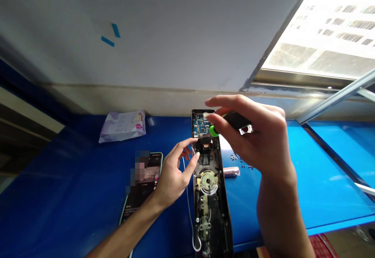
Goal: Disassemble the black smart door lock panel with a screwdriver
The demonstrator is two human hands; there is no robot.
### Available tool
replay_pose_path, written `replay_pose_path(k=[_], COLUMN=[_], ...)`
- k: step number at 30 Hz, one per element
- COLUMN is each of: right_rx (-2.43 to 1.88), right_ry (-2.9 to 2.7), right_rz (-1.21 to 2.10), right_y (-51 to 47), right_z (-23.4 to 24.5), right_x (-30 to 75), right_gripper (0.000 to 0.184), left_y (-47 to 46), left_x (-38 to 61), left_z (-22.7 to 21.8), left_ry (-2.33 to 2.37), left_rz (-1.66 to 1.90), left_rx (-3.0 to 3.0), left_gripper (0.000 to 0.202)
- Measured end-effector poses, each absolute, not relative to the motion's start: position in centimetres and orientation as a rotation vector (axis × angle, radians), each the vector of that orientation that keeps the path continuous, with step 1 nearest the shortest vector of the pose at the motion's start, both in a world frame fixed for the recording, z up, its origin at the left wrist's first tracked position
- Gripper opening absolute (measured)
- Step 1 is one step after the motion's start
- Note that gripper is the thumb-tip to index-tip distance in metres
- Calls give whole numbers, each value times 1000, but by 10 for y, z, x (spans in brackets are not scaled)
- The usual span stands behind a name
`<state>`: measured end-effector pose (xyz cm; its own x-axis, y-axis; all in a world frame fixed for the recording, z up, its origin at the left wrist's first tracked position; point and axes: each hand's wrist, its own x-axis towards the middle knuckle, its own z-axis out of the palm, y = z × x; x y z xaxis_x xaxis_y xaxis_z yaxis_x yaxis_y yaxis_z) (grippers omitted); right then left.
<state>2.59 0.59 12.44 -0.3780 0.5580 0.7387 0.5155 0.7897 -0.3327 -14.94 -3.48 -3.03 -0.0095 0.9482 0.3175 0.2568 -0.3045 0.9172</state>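
Note:
A long black casing (221, 195) lies lengthwise on the blue surface, its inside exposed. At its far end sits a blue circuit board (200, 127); nearer are a round speaker-like part (208, 181) and wiring. My right hand (254, 133) is closed around a screwdriver (215, 131) with a green collar and black handle. Its shaft slants down-left to the board's near edge; whether the tip touches cannot be made out. My left hand (177, 168) rests at the casing's left rim, thumb and index finger apart. A white cord (188, 205) runs beside the casing.
A phone (143, 185) with a lit screen lies left of the casing, partly behind my left forearm. Further back is a pale purple packet (123, 126). Small screws (233, 157) and a clear-wrapped reddish piece (231, 171) lie right. A wall stands behind, with a window at right.

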Motion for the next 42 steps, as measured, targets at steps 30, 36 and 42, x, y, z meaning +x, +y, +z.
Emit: replay_pose_path(k=[30, 36, 42], right_rx=[-763, -764, -757], right_ry=[-2140, -2057, -2083], right_rz=[190, 25, 79], right_y=[2, 6, 5], right_z=[128, 126, 125], right_x=[33, 29, 32], right_gripper=[44, 8, 37], left_y=[-34, -33, -34], left_x=[-149, -148, -149], left_z=[-30, -33, -31], left_ry=[1226, 1223, 1222], left_rz=[1383, 1395, 1387], left_rx=[1594, 1592, 1601], left_gripper=[32, 33, 33])
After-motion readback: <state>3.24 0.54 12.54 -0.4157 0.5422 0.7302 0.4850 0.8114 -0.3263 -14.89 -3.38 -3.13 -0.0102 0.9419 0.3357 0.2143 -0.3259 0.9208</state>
